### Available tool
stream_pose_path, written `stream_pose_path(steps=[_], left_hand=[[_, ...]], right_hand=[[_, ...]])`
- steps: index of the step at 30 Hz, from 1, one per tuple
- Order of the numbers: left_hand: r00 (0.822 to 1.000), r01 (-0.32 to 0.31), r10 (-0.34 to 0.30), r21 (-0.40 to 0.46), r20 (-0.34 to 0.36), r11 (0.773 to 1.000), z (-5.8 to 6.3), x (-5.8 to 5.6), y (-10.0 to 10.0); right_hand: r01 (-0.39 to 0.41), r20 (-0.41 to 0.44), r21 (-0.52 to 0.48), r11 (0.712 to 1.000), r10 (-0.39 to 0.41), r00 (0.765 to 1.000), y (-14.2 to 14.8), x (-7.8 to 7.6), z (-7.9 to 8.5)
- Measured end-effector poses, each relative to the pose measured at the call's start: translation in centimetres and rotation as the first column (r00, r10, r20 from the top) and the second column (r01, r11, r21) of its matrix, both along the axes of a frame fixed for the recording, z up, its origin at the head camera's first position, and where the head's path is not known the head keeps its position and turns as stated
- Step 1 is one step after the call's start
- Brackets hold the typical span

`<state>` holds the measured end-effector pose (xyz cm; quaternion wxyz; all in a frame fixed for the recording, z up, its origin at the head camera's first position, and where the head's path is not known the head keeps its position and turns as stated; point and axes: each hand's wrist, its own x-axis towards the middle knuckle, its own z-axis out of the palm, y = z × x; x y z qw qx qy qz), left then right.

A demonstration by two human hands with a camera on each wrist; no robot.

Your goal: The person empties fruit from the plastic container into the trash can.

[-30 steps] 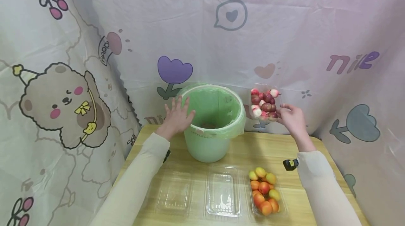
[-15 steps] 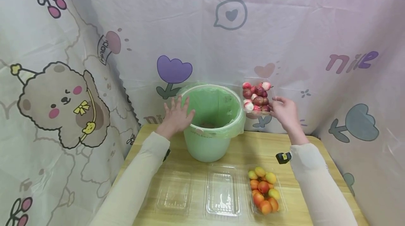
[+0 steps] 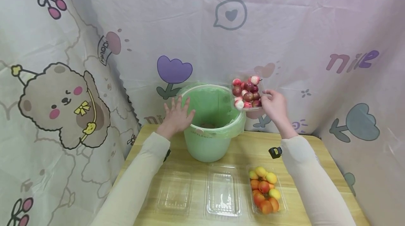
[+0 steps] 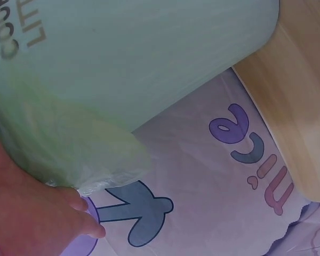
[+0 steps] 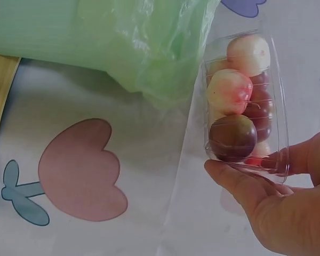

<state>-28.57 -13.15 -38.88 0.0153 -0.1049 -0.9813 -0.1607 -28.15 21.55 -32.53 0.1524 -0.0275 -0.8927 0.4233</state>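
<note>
A pale green bucket [image 3: 207, 147] lined with a thin green bag [image 3: 209, 104] stands at the back of the table. My left hand [image 3: 178, 118] rests on its left rim with the fingers spread and straight. In the left wrist view part of that hand [image 4: 48, 213] lies against the crumpled bag edge [image 4: 106, 165]. My right hand [image 3: 276, 108] grips the side of a clear plastic box [image 5: 280, 101] full of small dark purple and pink-white fruits [image 3: 248, 92]. The box is raised in the air, overlapping the bucket's right rim in the head view.
On the wooden table [image 3: 253, 152] in front lie two clear plastic trays, the left one [image 3: 174, 192] and the middle one [image 3: 223, 192]. To their right sits a third clear box with orange, red and yellow fruits [image 3: 265, 191]. A printed curtain [image 3: 202, 43] closes off the back and sides.
My right hand has carried the box of purple and pink-white fruits leftward and slightly up, to the bucket's right rim. The left hand has stayed on the left rim.
</note>
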Motion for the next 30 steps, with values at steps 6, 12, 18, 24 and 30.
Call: stream_pose_path(steps=[6,12,18,24,30], left_hand=[[1.000,0.000,0.000,-0.007,0.001,1.000,-0.2,-0.1,-0.1],[1.000,0.000,0.000,-0.008,-0.005,1.000,-0.2,-0.2,-0.1],[1.000,0.001,-0.001,-0.014,-0.002,1.000,-0.2,-0.2,-0.1],[1.000,0.000,0.001,-0.010,0.008,1.000,-0.1,-0.2,-0.1],[1.000,0.000,0.000,-0.014,0.009,1.000,-0.3,-0.3,-0.1]], right_hand=[[0.005,-0.102,0.067,0.998,0.001,0.995,-1.5,-1.1,-0.4],[-0.005,-0.172,0.113,0.994,0.025,0.985,-3.4,-1.5,-0.6],[-0.002,-0.186,0.145,0.989,0.029,0.982,-4.7,-1.8,-0.8],[-0.001,-0.215,0.168,0.986,0.037,0.976,-5.5,-1.9,-1.3],[-0.028,-0.307,0.161,0.987,0.077,0.949,-6.2,-2.2,-2.0]])
